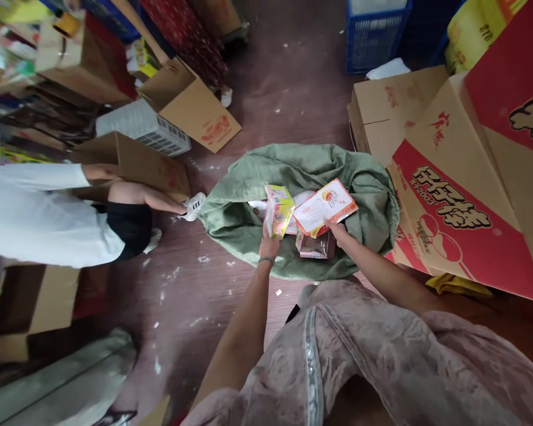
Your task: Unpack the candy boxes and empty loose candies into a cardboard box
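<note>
Below me a large green cloth sack (257,168) lies on the floor with its mouth spread wide. My left hand (269,247) is closed on a yellow-and-pink printed packet (281,210), held over the opening. In my right hand (337,231) is the lower edge of a flat white-and-orange printed packet (323,208), tilted above the sack's right half. Between the hands a pink box with a clear window (316,247) sits in the sack. White and pink packaging lies partly hidden under the two packets.
Large red-and-brown cartons (466,219) stand close on the right, with a blue crate (375,35) behind. A person in a white top (48,216) works at a brown carton (153,165) on the left. Another open carton (199,109) is farther back. Paper scraps litter the floor (204,307).
</note>
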A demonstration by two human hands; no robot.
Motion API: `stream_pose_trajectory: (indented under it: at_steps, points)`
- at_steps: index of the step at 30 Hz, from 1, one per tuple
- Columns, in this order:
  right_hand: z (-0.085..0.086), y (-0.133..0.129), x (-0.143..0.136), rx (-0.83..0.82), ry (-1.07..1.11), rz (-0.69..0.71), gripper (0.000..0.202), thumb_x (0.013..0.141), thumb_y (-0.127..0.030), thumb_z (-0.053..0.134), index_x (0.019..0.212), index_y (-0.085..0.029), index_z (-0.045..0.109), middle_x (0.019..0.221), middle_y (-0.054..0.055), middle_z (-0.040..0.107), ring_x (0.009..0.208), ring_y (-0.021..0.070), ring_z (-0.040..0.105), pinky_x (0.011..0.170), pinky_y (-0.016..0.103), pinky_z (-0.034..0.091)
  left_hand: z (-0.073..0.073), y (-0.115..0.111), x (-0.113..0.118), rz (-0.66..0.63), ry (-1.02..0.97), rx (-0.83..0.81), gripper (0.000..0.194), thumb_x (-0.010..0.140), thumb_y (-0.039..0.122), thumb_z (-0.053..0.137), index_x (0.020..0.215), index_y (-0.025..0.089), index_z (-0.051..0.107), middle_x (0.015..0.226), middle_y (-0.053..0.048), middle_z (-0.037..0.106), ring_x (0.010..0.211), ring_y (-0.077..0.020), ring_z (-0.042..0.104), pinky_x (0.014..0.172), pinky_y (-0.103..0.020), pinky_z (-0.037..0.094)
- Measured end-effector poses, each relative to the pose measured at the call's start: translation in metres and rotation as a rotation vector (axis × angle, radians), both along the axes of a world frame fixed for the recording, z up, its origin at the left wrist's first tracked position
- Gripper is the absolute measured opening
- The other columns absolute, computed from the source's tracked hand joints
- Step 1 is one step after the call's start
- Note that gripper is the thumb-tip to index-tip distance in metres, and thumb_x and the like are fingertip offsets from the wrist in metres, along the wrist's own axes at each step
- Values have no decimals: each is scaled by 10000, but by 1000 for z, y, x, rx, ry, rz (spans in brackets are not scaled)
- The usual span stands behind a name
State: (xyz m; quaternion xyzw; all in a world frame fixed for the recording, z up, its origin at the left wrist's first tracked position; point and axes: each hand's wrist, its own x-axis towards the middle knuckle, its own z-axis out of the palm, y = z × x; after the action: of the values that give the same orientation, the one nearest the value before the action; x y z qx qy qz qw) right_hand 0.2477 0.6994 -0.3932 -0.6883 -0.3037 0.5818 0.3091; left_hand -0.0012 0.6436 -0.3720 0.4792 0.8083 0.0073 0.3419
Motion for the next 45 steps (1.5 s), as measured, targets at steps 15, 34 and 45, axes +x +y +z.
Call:
stream_pose_trajectory:
  at_steps: [15,34,45]
  points:
    - [57,-59,21,360,-637,83,662,911,-610,568,1388,-151,527,1166,137,689,959,251,679,938,408,550,26,-73,-101,31,-130,267,603,994,282,516,1567,103,457,1516,-196,586,1296,-308,635,1125,-421,505]
    - [50,-61,-37,433,-697,-286,784,925,-699,539,1521,-198,443,1519,209,469,1190,279,630,1011,467,553,52,166,-134,-583,55,519,606,942,125,498,1535,4,466,1659,-277,347,1532,-396,341,1276,-524,266]
    - [17,-26,-48,397,-702,-115,814,935,-579,605,1626,-215,376,1637,170,389,1555,303,321,1272,504,319,1,262,-56,-748,91,200,915,813,556,753,1506,22,487,1530,-358,496,1511,-473,393,1241,-659,247]
